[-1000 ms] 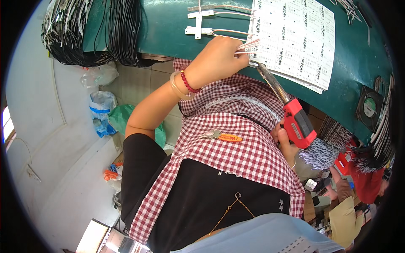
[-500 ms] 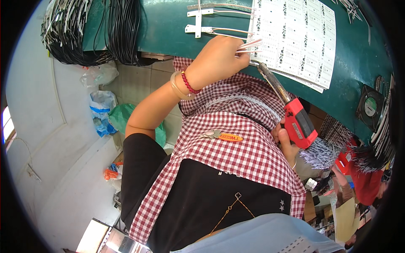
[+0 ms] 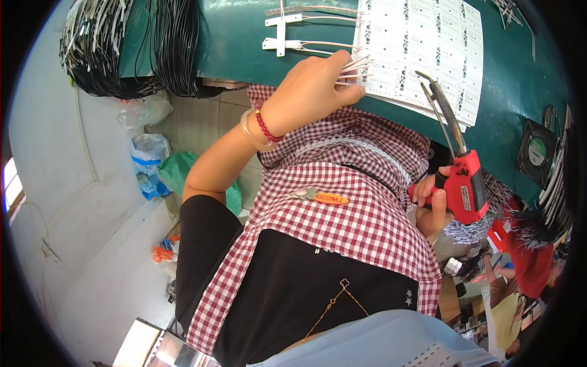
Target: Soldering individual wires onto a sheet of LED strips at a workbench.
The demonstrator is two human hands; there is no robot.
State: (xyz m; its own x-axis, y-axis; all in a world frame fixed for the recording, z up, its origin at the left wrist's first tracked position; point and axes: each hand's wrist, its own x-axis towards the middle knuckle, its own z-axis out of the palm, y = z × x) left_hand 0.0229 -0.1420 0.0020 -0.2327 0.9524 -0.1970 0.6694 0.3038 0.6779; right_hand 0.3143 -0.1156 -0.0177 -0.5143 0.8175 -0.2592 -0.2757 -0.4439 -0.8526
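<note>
Several thin pale wires are pinched between the thumb and fingers of my left hand, at the left edge of a white printed sheet. My right hand is wrapped round the handle of a red and black soldering gun. Its dark tip points up and to the left, over the sheet's lower right part and apart from the wires. Left of the sheet, a white cross-shaped holder lies on the bench with paired wires running from it.
The green bench carries bundles of black cables at the far left. A black fan-like part with a round label and grey wire bundles sit at the right. Plastic bags hang low on the left.
The soldering gun has swung right and its tip has come away from beside my left thumb. My left hand has shifted slightly left, still pinching the wires.
</note>
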